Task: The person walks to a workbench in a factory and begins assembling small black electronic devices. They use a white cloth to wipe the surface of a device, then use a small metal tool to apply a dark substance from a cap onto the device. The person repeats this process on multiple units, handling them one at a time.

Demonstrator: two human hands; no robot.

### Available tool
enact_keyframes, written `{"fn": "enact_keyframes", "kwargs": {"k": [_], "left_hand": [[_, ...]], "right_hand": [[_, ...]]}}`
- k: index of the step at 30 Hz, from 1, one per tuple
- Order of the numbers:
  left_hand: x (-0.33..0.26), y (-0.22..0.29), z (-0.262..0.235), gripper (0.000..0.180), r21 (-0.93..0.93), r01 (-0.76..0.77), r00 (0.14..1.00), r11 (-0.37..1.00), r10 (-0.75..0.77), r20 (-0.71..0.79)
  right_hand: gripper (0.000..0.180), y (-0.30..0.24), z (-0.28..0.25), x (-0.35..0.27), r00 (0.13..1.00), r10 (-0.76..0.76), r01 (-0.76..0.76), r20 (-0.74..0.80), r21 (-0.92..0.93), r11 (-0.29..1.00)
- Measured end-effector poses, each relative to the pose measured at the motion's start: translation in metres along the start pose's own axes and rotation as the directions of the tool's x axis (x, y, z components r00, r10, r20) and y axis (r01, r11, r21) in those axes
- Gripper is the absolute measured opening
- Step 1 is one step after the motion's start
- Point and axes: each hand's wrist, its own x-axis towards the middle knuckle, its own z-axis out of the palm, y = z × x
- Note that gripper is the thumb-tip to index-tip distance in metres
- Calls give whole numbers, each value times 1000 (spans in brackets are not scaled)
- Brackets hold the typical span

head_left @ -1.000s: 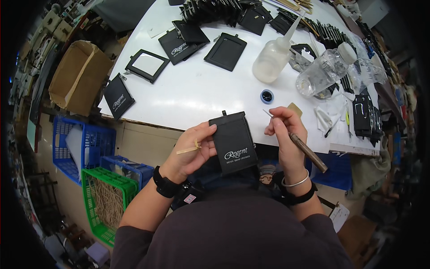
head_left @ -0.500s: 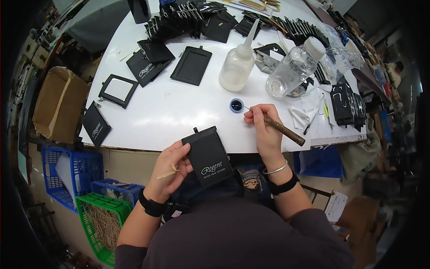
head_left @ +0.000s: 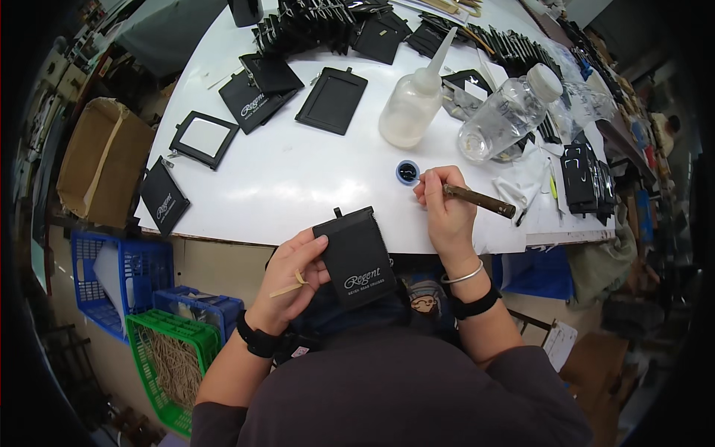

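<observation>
My left hand grips a black zip card holder by its left side, tilted above the table's front edge. A narrow tan band is looped around a finger of that hand. In my right hand is a wooden-handled awl, pinched near its thin tip, with the brown handle pointing right. Its tip is at the rim of a small blue cap of dark, glossy liquid. Whether the tip touches the liquid I cannot tell.
Behind the cap stand a squeeze bottle with a long nozzle and a tilted clear bottle. Several black holders, including a framed one, lie on the white table. Left are a cardboard box and a green crate of cord.
My right hand has moved a little closer to the blue cap, bringing the awl's tip to its rim. The whole view has shifted slightly; my left hand still holds the card holder.
</observation>
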Motion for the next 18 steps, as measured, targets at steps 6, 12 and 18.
{"fn": "enact_keyframes", "kwargs": {"k": [6, 12, 18], "left_hand": [[-1, 1, 2, 23, -14, -18, 1000, 1000, 17, -21], [2, -3, -3, 22, -18, -18, 1000, 1000, 18, 18], [-2, -1, -1, 24, -27, -27, 999, 999, 28, 18]], "right_hand": [[17, -2, 2, 0, 998, 54, -55, 27, 24, 998], [14, -33, -7, -16, 993, 67, -95, 97, 328, 940], [5, -64, 17, -49, 931, 68, -186, 360, 304, 934]]}}
